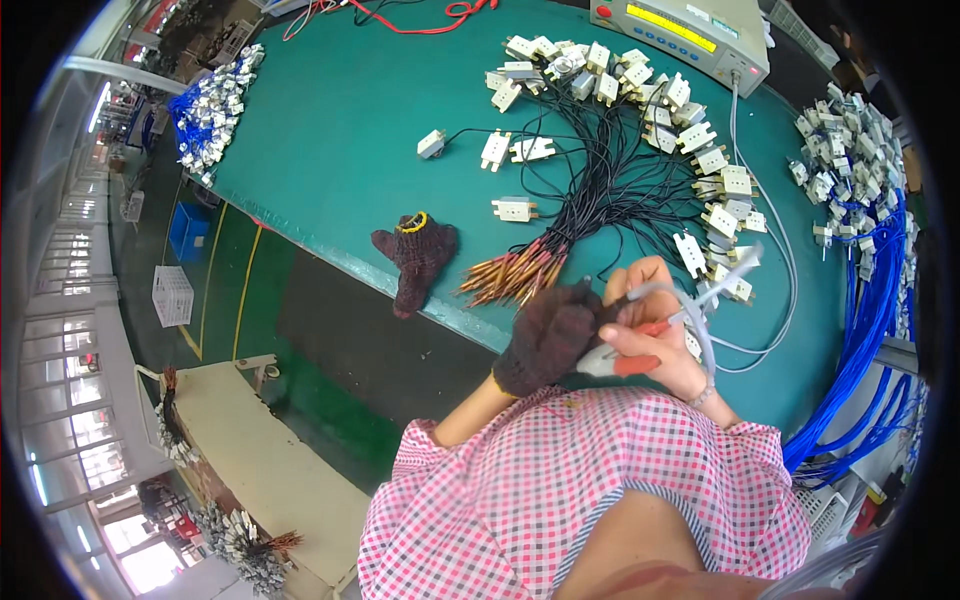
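My left hand (548, 338), in a dark knitted glove, is curled close against my right hand at the table's front edge. What lies in its fingers, if anything, is hidden. My bare right hand (655, 325) is closed on a grey cable (700, 325). A red-and-white piece (622, 362) shows beneath its thumb; its kind is unclear. Just beyond both hands lies a bundle of black cables (590, 190), its copper-coloured bare ends (510, 272) toward me. White connectors (715, 218) fan out at the far ends. A second dark glove (418, 262) lies to the left.
A boxy tester (680, 35) with a yellow display stands at the back, its grey lead running down the right. Blue cables with white connectors (860, 240) hang at the right edge; another pile (215, 115) lies far left. A beige bench (250, 450) stands lower left.
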Demonstrator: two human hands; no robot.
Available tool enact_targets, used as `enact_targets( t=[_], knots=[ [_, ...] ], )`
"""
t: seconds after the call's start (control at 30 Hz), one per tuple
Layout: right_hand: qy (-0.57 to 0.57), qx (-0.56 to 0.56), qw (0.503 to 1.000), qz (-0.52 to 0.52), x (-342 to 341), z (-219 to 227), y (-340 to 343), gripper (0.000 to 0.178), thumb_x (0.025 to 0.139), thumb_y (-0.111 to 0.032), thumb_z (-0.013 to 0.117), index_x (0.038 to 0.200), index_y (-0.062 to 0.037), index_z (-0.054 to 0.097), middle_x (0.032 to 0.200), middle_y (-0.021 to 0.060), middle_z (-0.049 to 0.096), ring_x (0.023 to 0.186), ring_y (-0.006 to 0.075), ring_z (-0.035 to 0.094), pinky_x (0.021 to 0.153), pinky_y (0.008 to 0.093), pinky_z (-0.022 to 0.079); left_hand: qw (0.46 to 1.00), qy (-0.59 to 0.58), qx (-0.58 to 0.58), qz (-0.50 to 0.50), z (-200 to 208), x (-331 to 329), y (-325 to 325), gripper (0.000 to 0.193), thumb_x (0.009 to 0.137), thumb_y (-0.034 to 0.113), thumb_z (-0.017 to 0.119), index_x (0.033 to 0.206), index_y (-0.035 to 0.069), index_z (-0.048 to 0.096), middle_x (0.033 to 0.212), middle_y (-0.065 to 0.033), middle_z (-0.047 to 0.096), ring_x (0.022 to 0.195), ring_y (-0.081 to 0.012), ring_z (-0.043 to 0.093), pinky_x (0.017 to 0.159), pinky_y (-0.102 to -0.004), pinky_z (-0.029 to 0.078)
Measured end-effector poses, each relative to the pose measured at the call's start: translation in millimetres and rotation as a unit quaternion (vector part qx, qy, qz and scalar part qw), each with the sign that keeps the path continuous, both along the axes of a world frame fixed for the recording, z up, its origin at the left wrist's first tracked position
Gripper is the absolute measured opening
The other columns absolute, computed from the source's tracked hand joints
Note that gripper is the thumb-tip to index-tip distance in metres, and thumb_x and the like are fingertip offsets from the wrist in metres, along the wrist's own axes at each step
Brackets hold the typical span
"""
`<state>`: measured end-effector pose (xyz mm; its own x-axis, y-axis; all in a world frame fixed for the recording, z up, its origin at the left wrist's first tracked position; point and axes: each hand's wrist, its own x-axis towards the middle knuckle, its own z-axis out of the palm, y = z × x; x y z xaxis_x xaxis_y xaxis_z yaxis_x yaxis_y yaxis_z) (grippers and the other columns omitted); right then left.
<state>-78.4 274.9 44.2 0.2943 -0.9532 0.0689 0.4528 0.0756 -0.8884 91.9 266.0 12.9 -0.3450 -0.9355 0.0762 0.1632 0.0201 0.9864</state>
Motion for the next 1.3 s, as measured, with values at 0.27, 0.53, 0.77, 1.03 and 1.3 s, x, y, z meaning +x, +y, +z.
enact_targets(
  t=[0.27,0.53,0.77,1.03,1.3],
  knots=[
    [0.262,-0.142,0.953,0.055,-26.1,17.7,-7.9,0.021,0.076,-0.003,0.074,0.089,-0.0056,0.058,0.086,0.0073,0.06,0.077,0.0201,0.053,0.074,0.0331,0.041,0.986,-0.131,-0.07,-0.078,7.0,-2.0,-0.4,0.035,0.095,0.03,0.052,0.111,-0.001,0.058,0.09,-0.0094,0.065,0.076,-0.0169,0.06,0.069,-0.0327,0.048],
    [0.262,-0.32,0.908,-0.067,-49.8,47.1,-13.9,0.019,0.075,-0.004,0.074,0.09,-0.0017,0.063,0.078,0.0079,0.054,0.063,0.0178,0.051,0.054,0.0286,0.039,0.996,-0.003,0.086,-0.028,39.7,-32.2,12.3,0.042,0.097,0.032,0.049,0.124,0.0,0.052,0.1,-0.0102,0.062,0.082,-0.0199,0.06,0.076,-0.0329,0.049],
    [0.354,-0.285,0.891,-0.013,-53.5,33.3,3.9,0.031,0.071,-0.005,0.076,0.1,-0.0069,0.065,0.084,0.0086,0.054,0.068,0.0189,0.06,0.054,0.0265,0.045,0.96,-0.243,-0.137,-0.005,34.3,-37.2,2.4,0.032,0.094,0.025,0.053,0.117,0.002,0.056,0.102,-0.0167,0.064,0.084,-0.0335,0.062,0.073,-0.0408,0.05],
    [0.34,0.01,0.815,-0.469,-211.9,-17.5,-5.1,0.023,0.094,-0.009,0.047,0.116,-0.0096,0.054,0.087,0.0026,0.054,0.057,0.008,0.053,0.048,0.0206,0.043,0.754,-0.645,-0.124,0.025,53.7,26.2,-65.7,0.034,0.088,0.039,0.058,0.095,0.008,0.069,0.089,-0.0207,0.065,0.085,-0.0351,0.064,0.074,-0.0441,0.051],
    [0.346,0.018,0.781,-0.52,-247.1,-38.4,-2.9,0.029,0.091,-0.006,0.054,0.12,-0.0086,0.053,0.085,0.0039,0.056,0.066,0.0098,0.056,0.058,0.0258,0.054,0.866,-0.487,-0.111,0.034,9.9,26.9,-37.4,0.03,0.086,0.036,0.061,0.097,0.008,0.066,0.092,-0.0187,0.062,0.081,-0.0374,0.061,0.073,-0.0482,0.049]
  ],
)
